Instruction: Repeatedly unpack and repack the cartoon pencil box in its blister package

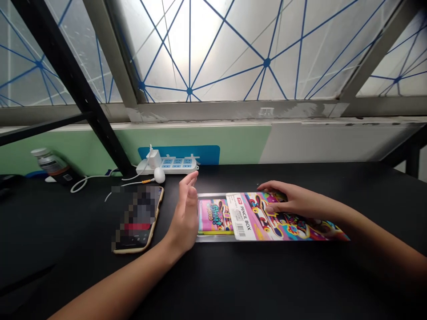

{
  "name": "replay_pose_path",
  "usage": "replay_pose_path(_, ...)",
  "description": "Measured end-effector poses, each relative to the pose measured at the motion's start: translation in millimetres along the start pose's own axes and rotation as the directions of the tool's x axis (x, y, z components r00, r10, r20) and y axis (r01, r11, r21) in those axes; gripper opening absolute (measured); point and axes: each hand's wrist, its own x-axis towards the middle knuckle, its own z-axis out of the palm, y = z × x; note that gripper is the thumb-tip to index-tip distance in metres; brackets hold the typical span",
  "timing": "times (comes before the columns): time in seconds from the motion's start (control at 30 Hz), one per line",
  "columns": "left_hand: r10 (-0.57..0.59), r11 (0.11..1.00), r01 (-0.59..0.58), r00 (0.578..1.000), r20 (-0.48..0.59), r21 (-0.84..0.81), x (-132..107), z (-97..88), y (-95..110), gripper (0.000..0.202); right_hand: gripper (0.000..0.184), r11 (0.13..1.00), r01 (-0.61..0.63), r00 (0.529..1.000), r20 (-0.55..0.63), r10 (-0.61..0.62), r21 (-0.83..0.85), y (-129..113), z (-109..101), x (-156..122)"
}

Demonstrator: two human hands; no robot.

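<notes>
A colourful pencil box (253, 218) in clear packaging, with a white "PENCIL BOX" label, lies flat on the black table (233, 280). My right hand (288, 202) rests on top of it, fingers stretched flat over the far edge. My left hand (185, 218) stands on its edge just left of the box's left end, fingers straight and together, palm facing the box and close to its end. Neither hand holds anything.
A phone (136, 220) in a tan case lies left of my left hand. Behind it sit a white power strip (173, 165) with a charger and cable, a white round object (159, 175), and a lying bottle (53, 166). A black diagonal strut (76, 89) rises at the left.
</notes>
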Motion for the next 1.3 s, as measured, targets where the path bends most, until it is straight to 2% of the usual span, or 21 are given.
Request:
replay_pose_path(0.07,-0.006,0.999,0.007,1.000,0.006,-0.036,-0.4,0.4,0.4,0.056,0.072,0.998,0.038,0.999,0.033,-0.036,-0.057,-26.2,7.9,12.3)
replay_pose_path(0.17,-0.017,0.999,0.017,1.000,-0.008,-0.046,1.6,-1.3,2.0,0.057,0.064,0.977,0.159,0.985,0.086,-0.148,-0.140,-71.9,21.1,30.1)
replay_pose_path(0.23,-0.042,0.999,0.042,0.999,-0.024,0.004,4.2,-3.8,4.9,0.056,0.059,0.955,0.222,0.972,0.121,-0.201,-0.199,-98.7,28.7,39.1)
replay_pose_path(0.33,-0.118,0.982,0.112,0.993,0.031,0.152,7.6,-8.1,12.2,0.048,0.066,0.914,0.264,0.964,0.066,-0.257,-0.309,-119.3,34.1,44.3)
replay_pose_path(0.4,-0.129,0.950,0.087,0.984,0.123,0.301,8.3,-9.9,17.7,0.044,0.070,0.889,0.291,0.949,-0.008,-0.314,-0.353,-115.2,32.8,41.1)
replay_pose_path(0.47,-0.101,0.863,-0.045,0.960,0.260,0.503,7.6,-10.6,22.4,0.047,0.066,0.881,0.317,0.932,-0.058,-0.358,-0.352,-97.1,28.5,33.6)
replay_pose_path(0.53,-0.117,0.712,-0.218,0.901,0.418,0.668,6.6,-10.8,26.0,0.048,0.060,0.904,0.303,0.930,-0.113,-0.349,-0.303,-69.0,22.6,24.0)
replay_pose_path(0.6,-0.154,0.591,-0.335,0.846,0.511,0.734,6.0,-11.1,28.4,0.045,0.054,0.955,0.235,0.952,-0.154,-0.263,-0.180,-38.6,16.9,14.9)
replay_pose_path(0.67,-0.164,0.545,-0.366,0.836,0.524,0.754,6.0,-11.7,29.6,0.046,0.051,0.989,0.141,0.978,-0.146,-0.146,-0.045,-15.2,13.2,7.8)
replay_pose_path(0.73,-0.158,0.534,-0.365,0.843,0.514,0.763,6.4,-12.0,29.8,0.049,0.052,0.996,0.089,0.990,-0.113,-0.086,0.021,-5.1,13.0,3.4)
replay_pose_path(0.87,-0.148,0.527,-0.352,0.859,0.491,0.774,8.3,-11.7,28.1,0.056,0.053,0.988,0.143,0.985,-0.093,-0.148,-0.056,-18.2,22.0,0.1)
replay_pose_path(0.97,-0.073,0.506,-0.388,0.870,0.487,0.770,10.3,-12.3,25.6,0.065,0.053,0.982,0.153,0.972,-0.161,-0.169,-0.108,-30.8,27.9,-2.0)
replay_pose_path(1.03,0.063,0.443,-0.473,0.864,0.500,0.761,10.8,-13.5,25.1,0.068,0.052,0.977,0.161,0.941,-0.278,-0.194,-0.139,-33.9,28.7,-5.7)
replay_pose_path(1.07,0.147,0.394,-0.521,0.849,0.508,0.757,10.6,-14.2,25.8,0.067,0.051,0.968,0.178,0.909,-0.348,-0.230,-0.176,-34.8,28.6,-8.7)
replay_pose_path(1.17,0.356,0.249,-0.612,0.779,0.517,0.751,8.9,-15.5,32.9,0.047,0.043,0.907,0.246,0.770,-0.499,-0.398,-0.343,-39.8,29.0,-21.2)
replay_pose_path(1.23,0.404,0.208,-0.643,0.743,0.534,0.737,8.1,-15.8,40.2,0.026,0.034,0.853,0.271,0.692,-0.526,-0.494,-0.445,-46.4,31.5,-30.5)
replay_pose_path(1.3,0.397,0.199,-0.672,0.721,0.568,0.714,7.6,-15.8,47.0,0.011,0.026,0.806,0.267,0.647,-0.522,-0.556,-0.528,-54.2,35.5,-38.1)
